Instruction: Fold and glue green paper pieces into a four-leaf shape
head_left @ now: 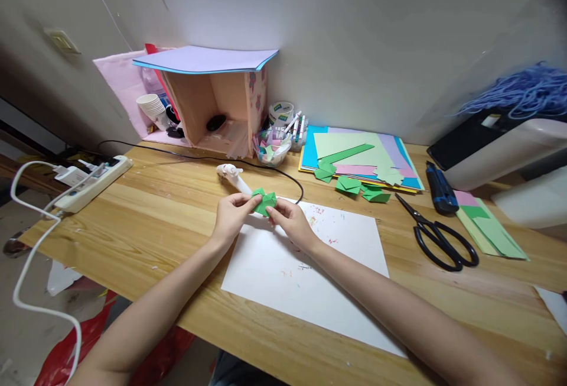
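Observation:
Both hands pinch a small folded green paper piece (265, 201) above the far edge of a white sheet (310, 291) marked with coloured specks. My left hand (234, 214) grips its left side between thumb and fingers. On its lower right side, my right hand (292, 223) holds it the same way. Just behind my left hand lies a white glue gun (233, 174) with a black cord. Similar folded green pieces (348, 185) rest to the right, in front of a stack of coloured paper (354, 143).
Black-handled scissors (436, 235) and a utility knife (442, 188) lie at right, near paper strips (491, 226). A pink box (257, 102) stands at the back, beside a bowl of scraps (277, 152). At left sits a power strip (95, 185) with white cables.

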{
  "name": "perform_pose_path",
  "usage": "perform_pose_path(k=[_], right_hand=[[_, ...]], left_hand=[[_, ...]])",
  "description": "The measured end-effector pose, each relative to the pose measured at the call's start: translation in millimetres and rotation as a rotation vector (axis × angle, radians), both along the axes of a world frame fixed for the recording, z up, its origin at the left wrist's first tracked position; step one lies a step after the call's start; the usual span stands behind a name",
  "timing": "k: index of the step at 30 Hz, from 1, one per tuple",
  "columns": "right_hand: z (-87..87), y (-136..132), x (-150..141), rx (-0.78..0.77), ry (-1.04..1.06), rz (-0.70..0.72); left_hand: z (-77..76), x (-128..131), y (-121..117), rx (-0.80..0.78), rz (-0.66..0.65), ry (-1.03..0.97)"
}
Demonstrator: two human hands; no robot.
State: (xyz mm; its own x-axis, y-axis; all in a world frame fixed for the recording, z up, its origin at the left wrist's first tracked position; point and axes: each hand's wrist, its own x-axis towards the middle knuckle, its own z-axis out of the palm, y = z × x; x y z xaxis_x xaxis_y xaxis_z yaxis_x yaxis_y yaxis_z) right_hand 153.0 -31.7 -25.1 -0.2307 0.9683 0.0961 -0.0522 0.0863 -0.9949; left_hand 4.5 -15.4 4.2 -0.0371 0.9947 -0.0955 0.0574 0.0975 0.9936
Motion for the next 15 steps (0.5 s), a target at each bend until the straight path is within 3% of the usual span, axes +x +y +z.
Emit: perform_pose_path(k=[5,10,15], right_hand=[[-3.9,2.7,-0.6,-0.007,0.011,-0.048],[-4.3,3.6,0.3,-0.004,0.011,-0.114],[-2.4,3.1,0.6,-0.003,-0.002,-0.104]], left_hand=[[-0.8,-1.0,0.7,0.002,-0.029,0.034],[0.5,-5.6,2.8,-0.062,-0.172,0.024],[-0.1,-5.0,1.0,-0.054,-0.147,0.058]])
